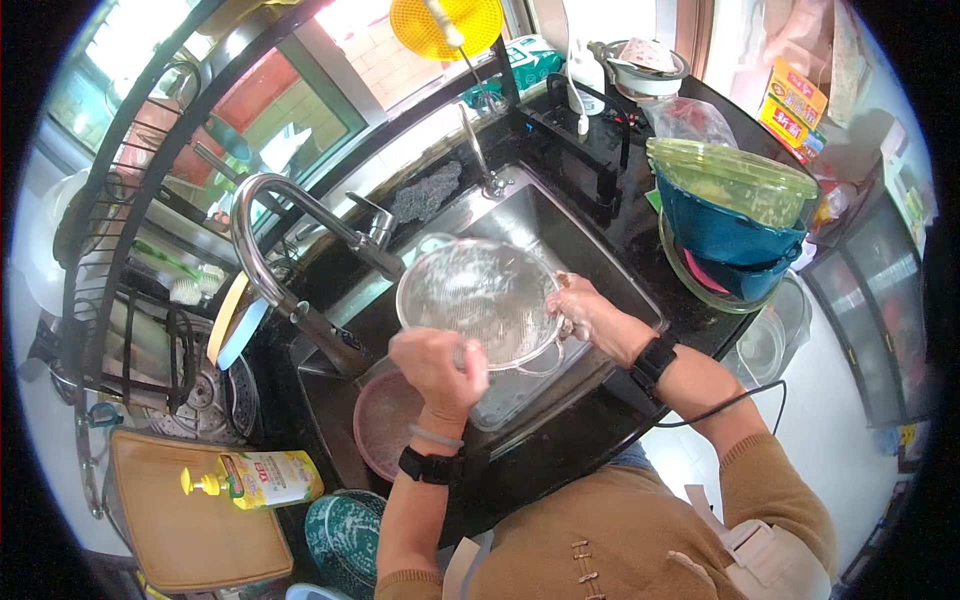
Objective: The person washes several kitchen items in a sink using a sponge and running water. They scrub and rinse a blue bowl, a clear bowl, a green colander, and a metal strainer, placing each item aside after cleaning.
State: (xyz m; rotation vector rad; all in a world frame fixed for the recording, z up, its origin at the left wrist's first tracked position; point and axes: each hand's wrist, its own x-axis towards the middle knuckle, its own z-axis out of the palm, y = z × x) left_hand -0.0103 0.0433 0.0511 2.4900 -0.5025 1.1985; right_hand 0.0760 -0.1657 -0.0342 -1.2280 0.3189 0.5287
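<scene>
A round metal mesh strainer with wire loops at its rim is tilted over the sink, wet and foamy. My left hand is curled at its near left rim, slightly blurred, with the fingertips partly hidden. Foam covers my right hand, whose fingers close at the right rim around a brownish scrubbing pad, mostly hidden by the hand. Beneath the strainer, a clear plastic tray lies in the stainless steel sink. A pinkish round basin sits left of it, below my left hand.
The curved faucet arches close to the strainer's left. Stacked plastic basins stand on the right counter. At left are a dish rack, a wooden cutting board and a yellow pump bottle. A green basin sits near my left forearm.
</scene>
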